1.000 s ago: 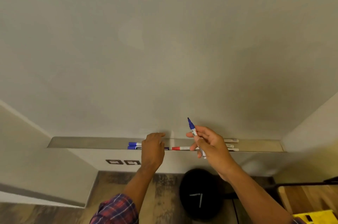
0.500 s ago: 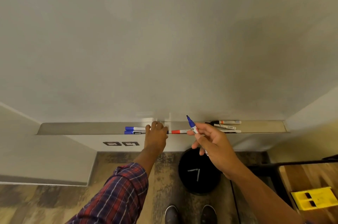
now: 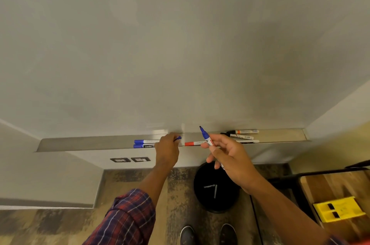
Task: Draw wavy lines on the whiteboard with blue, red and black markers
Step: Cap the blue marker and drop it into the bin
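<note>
**Blue marker bare-tipped at the foot of the whiteboard**

Seen from my head camera, looking down: my right hand (image 3: 226, 156) held the blue marker (image 3: 206, 137) just in front of the ledge (image 3: 90, 142) that ran along the bottom of the whiteboard (image 3: 180, 44). My thumb and fingers were curled round its barrel. Its uncapped tip pointed up and a little left, near the board's lower edge.

My left hand (image 3: 167, 150) was at the ledge, knuckles toward me and fingers curled. It pinched a small blue piece (image 3: 177, 138) at the fingertips. I could not tell for certain whether that piece was the cap.

On the ledge, two capped blue markers (image 3: 145, 143) lay side by side just left of my left hand. A red marker (image 3: 192, 143) lay between my two hands. Behind my right hand sat a cluster of three markers (image 3: 241, 136), at least one of them with a black cap.

Below the ledge were two wall sockets (image 3: 130, 159). A round black bin (image 3: 216, 188) stood on the floor under my right wrist, and my shoes (image 3: 187, 234) showed at the bottom edge. A yellow object (image 3: 338, 208) lay on a wooden table (image 3: 320, 186) at the right. My left forearm wore a plaid sleeve (image 3: 128, 218).
</note>
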Demonstrator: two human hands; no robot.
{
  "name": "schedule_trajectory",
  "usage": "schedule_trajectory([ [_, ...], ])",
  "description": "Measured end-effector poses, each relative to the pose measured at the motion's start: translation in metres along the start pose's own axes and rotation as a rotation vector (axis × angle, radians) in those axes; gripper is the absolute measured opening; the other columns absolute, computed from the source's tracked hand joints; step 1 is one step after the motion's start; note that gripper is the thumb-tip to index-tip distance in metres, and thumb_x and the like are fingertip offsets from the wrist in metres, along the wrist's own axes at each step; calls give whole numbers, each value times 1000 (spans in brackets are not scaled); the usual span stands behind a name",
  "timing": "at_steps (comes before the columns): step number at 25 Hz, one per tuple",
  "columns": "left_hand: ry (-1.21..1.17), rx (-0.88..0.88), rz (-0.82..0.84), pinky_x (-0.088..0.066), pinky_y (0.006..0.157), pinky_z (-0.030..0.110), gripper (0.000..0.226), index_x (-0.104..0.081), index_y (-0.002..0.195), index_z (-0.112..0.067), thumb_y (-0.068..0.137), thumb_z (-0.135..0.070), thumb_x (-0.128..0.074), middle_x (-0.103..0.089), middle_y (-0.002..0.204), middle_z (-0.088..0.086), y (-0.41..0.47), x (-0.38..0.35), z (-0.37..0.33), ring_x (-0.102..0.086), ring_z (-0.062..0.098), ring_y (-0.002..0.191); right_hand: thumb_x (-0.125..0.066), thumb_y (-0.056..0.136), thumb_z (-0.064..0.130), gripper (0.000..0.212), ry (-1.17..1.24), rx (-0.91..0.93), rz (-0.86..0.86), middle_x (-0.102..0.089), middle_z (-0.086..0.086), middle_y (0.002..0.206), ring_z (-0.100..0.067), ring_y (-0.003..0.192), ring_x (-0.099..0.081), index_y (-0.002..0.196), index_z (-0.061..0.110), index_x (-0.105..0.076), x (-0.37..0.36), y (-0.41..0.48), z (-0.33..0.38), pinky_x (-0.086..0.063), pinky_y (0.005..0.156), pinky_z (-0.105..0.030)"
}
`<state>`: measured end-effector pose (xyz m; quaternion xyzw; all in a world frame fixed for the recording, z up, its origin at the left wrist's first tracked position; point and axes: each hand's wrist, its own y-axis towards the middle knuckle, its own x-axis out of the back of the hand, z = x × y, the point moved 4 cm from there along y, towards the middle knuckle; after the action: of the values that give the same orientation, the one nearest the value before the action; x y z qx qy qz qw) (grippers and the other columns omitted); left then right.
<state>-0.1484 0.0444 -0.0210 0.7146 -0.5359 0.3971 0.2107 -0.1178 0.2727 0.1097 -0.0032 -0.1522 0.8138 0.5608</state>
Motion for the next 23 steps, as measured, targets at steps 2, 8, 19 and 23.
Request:
schedule_trajectory([
  [2, -346, 78, -48, -56, 87, 28, 10, -68, 113, -21, 107, -16, -60, -71, 97, -7, -14, 9, -11, -69, 21, 94, -57, 105, 17, 31, 17, 5, -2, -75, 10, 113, -23, 83, -74, 135, 27, -61, 0, -3, 3, -63, 72, -40],
  [8, -1034, 259, -16, -62, 89, 28, 30, -69, 131, -25, 109, -11, -55, -81, 104, 7, -77, 39, -65, -80, 17, 95, -58, 105, 12, 27, 125, 7, 45, -78, -2, 105, -32, 76, -77, 126, 28, -64, 3, -22, 16, -63, 68, -42],
  [19, -1634, 536, 58, -64, 92, 41, 25, -63, 128, 2, 108, -11, -56, -74, 119, 30, -140, 56, -108, -77, 34, 108, -67, 98, 18, 16, -93, 37, 50, -78, 3, 95, -30, 56, -70, 111, 26, -62, 8, -61, 23, -53, 43, -32],
  [23, -1671, 547, 61, -65, 91, 40, 25, -62, 128, 1, 108, -12, -55, -72, 123, 31, -149, 58, -116, -77, 33, 110, -68, 98, 23, 10, -253, 74, 22, -76, 8, 90, -23, 53, -69, 105, 26, -62, 7, -70, 20, -47, 42, -19],
])
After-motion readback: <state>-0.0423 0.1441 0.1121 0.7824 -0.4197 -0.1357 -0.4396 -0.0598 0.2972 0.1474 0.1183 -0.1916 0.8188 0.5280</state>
